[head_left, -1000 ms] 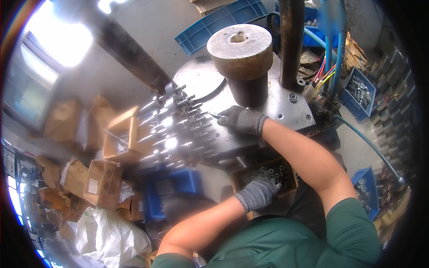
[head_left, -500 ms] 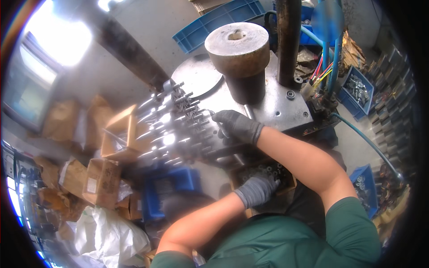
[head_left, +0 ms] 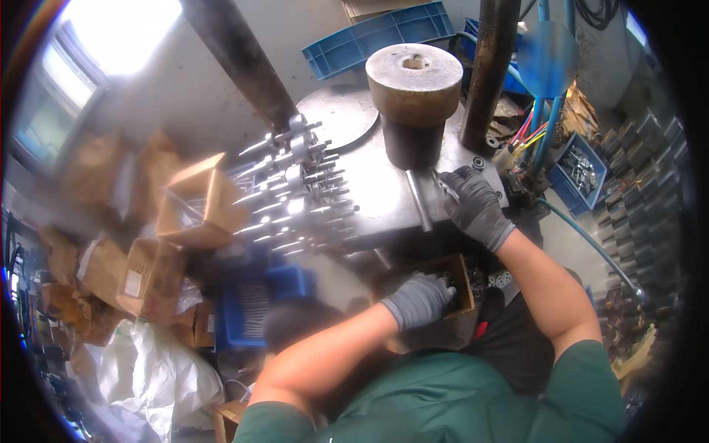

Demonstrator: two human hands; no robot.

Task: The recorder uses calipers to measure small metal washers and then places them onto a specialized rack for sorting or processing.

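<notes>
My right hand (head_left: pixel 475 205), in a dark grey glove, is over the steel plate (head_left: pixel 373 196), just right of the heavy round metal post (head_left: pixel 413 92). Its curled fingers pinch a small shiny metal part (head_left: pixel 447 189) whose kind I cannot make out. A bare steel pin (head_left: pixel 419 201) lies on the plate to the left of those fingers. My left hand (head_left: pixel 421 299), in a lighter grey glove, reaches into an open box (head_left: pixel 464 280) below the plate edge; its fingers are curled and what they hold is hidden. Pins with toothed metal pieces (head_left: pixel 299 188) stand crowded at the plate's left.
Two dark columns (head_left: pixel 491 74) (head_left: pixel 240 63) rise by the plate. Cardboard boxes (head_left: pixel 196 207) and a blue bin of rods (head_left: pixel 258 303) stand at left. At right are hoses (head_left: pixel 591 236) and a blue bin of metal parts (head_left: pixel 580 173).
My right hand has moved right, from beside the pin cluster to the right of the post, uncovering the steel pin. My left hand stays at the box. The whole view has shifted slightly.
</notes>
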